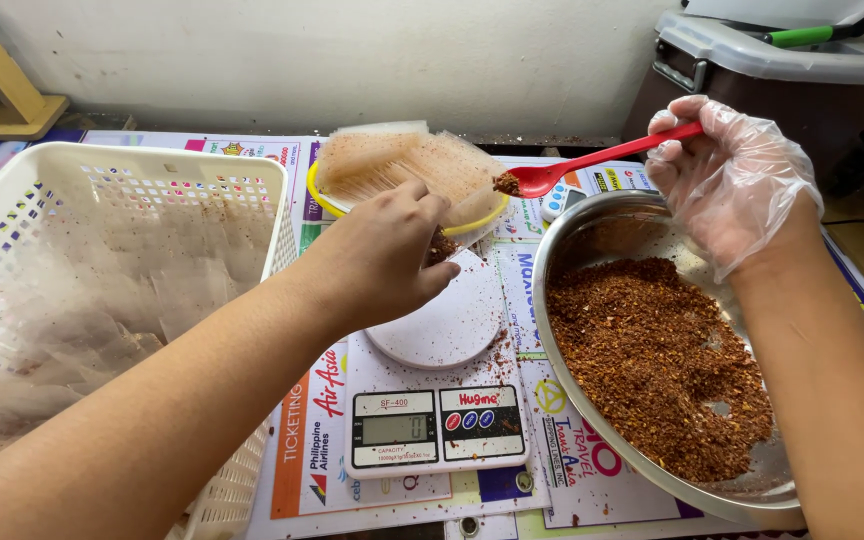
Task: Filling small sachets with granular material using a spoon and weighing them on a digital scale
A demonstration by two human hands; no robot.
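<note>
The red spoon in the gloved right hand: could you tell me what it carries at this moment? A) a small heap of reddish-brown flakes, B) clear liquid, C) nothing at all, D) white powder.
A: the red spoon held by the right hand has a small heap of reddish-brown flakes in its bowl, the same stuff as fills the metal bowl.

A white digital scale (437, 425) stood on glossy printed sheets (302, 460) that covered the table. Left of the scale sat a big white plastic basket (152, 160) lined with clear film. Behind the scale, a yellow bowl (317, 195) held a stack of clear sachets (392, 160). Far right of the scale, at the back, stood a grey lidded bin (782, 60) with a green pen (802, 36) lying on it.
</note>
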